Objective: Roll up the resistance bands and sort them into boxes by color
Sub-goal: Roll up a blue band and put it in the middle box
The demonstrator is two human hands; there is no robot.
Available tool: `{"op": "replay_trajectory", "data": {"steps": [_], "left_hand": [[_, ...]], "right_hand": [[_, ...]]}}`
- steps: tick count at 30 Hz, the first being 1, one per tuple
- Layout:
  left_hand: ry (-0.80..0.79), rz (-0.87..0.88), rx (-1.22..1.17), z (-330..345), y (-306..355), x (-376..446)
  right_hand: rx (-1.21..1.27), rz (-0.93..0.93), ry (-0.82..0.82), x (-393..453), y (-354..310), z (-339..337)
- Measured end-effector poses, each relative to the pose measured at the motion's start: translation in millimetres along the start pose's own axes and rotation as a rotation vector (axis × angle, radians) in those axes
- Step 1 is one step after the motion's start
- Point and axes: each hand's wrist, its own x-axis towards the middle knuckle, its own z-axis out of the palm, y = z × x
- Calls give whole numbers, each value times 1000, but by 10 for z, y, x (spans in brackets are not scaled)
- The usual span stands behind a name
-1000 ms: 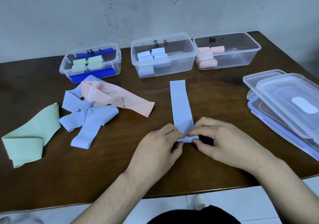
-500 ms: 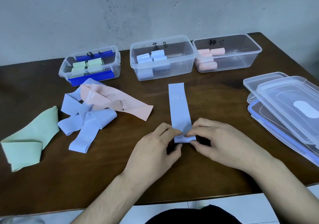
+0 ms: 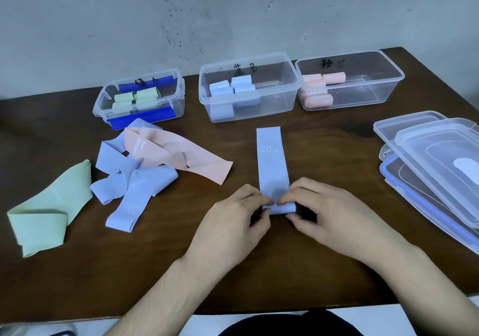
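The blue band's [image 3: 272, 164] rolled near end is pinched by both hands [image 3: 233, 221] [image 3: 334, 214]; the flat remainder extends toward 12 o'clock.

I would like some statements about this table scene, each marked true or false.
1. Both hands, left and right, pinch the blue band. True.
2. The band reads 20 LB. True.
3. The middle box holds pink rolls. False: it holds blue rolls; the pink rolls are in the right box.
4. A green band lies on the table's right. False: it lies far left.
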Motion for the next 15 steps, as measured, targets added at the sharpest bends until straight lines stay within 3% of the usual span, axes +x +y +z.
{"op": "replay_trajectory", "data": {"steps": [7,15], "left_hand": [[77,58,2,19,12,-4],[29,100,78,16,-29,44]], "right_hand": [[16,-5,-7,65,73,-17],[-13,8,-26,103,92,-27]]}}
